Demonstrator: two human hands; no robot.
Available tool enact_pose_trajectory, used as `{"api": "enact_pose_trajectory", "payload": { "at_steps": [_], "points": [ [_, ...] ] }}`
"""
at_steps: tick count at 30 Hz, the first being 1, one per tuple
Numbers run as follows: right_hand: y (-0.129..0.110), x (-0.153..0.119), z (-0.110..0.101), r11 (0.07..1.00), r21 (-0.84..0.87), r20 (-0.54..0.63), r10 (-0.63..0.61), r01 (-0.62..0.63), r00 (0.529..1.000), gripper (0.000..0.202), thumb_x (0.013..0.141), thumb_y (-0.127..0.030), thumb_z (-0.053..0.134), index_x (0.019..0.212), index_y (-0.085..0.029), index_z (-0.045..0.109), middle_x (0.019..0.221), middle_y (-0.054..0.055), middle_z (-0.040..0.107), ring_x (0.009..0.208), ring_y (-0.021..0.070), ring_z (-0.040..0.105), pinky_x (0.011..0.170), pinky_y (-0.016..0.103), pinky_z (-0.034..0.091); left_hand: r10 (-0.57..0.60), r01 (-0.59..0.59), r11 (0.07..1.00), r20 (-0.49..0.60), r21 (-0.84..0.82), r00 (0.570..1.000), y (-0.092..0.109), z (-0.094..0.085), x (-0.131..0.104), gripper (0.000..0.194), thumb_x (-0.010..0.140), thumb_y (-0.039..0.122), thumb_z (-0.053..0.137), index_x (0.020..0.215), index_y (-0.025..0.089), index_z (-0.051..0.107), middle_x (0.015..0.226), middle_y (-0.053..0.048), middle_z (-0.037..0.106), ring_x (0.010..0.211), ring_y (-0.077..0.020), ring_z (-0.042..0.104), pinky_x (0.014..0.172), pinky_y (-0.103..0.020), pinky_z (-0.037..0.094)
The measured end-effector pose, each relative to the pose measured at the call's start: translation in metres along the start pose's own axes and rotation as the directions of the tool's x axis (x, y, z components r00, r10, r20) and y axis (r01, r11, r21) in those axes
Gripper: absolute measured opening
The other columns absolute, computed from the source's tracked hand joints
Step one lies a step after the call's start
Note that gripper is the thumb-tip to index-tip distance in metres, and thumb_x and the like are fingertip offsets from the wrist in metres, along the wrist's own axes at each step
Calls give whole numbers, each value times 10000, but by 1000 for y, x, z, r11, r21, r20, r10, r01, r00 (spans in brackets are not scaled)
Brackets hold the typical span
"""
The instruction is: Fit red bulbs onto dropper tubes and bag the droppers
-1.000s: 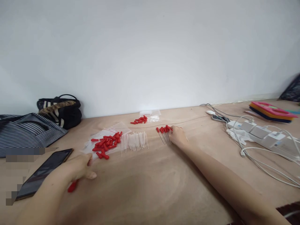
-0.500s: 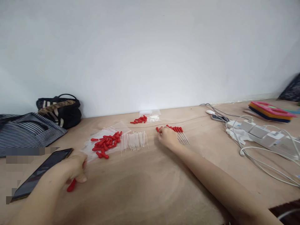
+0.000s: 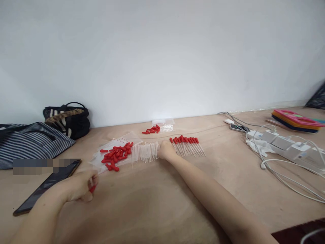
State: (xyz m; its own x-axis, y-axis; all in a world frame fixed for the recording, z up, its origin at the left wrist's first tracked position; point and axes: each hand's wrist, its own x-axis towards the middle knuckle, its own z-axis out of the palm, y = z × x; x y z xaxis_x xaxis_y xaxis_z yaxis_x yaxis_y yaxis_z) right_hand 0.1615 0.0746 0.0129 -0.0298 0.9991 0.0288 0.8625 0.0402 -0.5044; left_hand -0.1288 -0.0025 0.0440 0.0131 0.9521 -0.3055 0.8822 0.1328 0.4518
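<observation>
The left hand [image 3: 77, 186] rests low on a wooden table [image 3: 157, 203], its fingers curled shut around a small red rubber cap [image 3: 92, 188], of which only one end shows. Just to its left lies a dark phone [image 3: 48, 186], screen up. Beyond the hand, a loose heap of red caps [image 3: 115, 156] sits on clear plastic bags [image 3: 129, 138].

The right hand [image 3: 166, 150] reaches far across the table, knuckles up, and touches the right edge of a pile of clear glass tubes [image 3: 146, 151]. Whether its fingers are pinching a tube cannot be told from this angle. Just to the right of that hand lies a neat row of finished droppers [image 3: 189, 145], clear tubes with red caps pointing toward the wall.

Farther back, near the wall, lies a smaller cluster of red caps [image 3: 151, 129] beside another clear bag [image 3: 166, 126]. At far left sit a striped bag [image 3: 30, 142] and a black handbag [image 3: 67, 119]. At far right are a white power strip with chargers and cables [image 3: 284, 144] and a stack of coloured folders [image 3: 294, 119].
</observation>
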Motion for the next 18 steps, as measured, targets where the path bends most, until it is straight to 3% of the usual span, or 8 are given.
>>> {"api": "enact_pose_trajectory", "payload": {
  "at_steps": [2,4,8,12,15,18],
  "points": [
    [-1,1,-1,999,11,15,39,-40,999,247,617,-122,574,861,-91,606,897,190,631,821,291,615,584,317,465,160,-153,983,65,-98,985,25,1,-7,315,445,101,471,728,199,568,514,83,520,495,-123,483,454,-171,351],
    [0,2,-3,998,29,27,55,-56,998,213,627,-138,576,832,-98,618,879,175,637,810,275,617,577,295,460,253,-226,961,181,-158,950,51,7,-12,427,500,120,520,911,217,584,585,70,527,556,-131,501,504,-183,384],
    [14,-3,-14,997,71,11,2,-2,1000,182,705,-246,551,804,-112,622,842,149,639,793,236,609,587,263,439,478,-426,873,245,-238,843,92,43,-6,252,620,205,559,866,210,611,695,20,560,619,-136,516,563,-205,412],
    [42,-20,-32,988,94,-8,-121,121,993,172,761,-241,496,777,-123,620,772,98,631,747,190,588,644,256,418,545,-463,766,70,-446,835,114,87,12,132,670,284,581,731,170,553,724,0,569,674,-136,545,632,-235,441],
    [67,-38,-41,968,101,-31,-230,232,973,167,769,-139,459,802,-139,622,827,74,615,802,163,560,722,250,397,532,-520,758,-87,-394,842,124,106,22,140,674,300,586,699,166,557,668,2,570,619,-129,530,579,-231,430],
    [86,-53,-42,922,160,-87,-341,351,936,188,785,-112,428,843,-133,605,853,74,589,784,145,542,711,252,400,554,-568,766,-140,-301,821,127,111,24,133,687,302,575,687,171,549,652,1,578,615,-137,530,567,-237,427]
  ]
}}
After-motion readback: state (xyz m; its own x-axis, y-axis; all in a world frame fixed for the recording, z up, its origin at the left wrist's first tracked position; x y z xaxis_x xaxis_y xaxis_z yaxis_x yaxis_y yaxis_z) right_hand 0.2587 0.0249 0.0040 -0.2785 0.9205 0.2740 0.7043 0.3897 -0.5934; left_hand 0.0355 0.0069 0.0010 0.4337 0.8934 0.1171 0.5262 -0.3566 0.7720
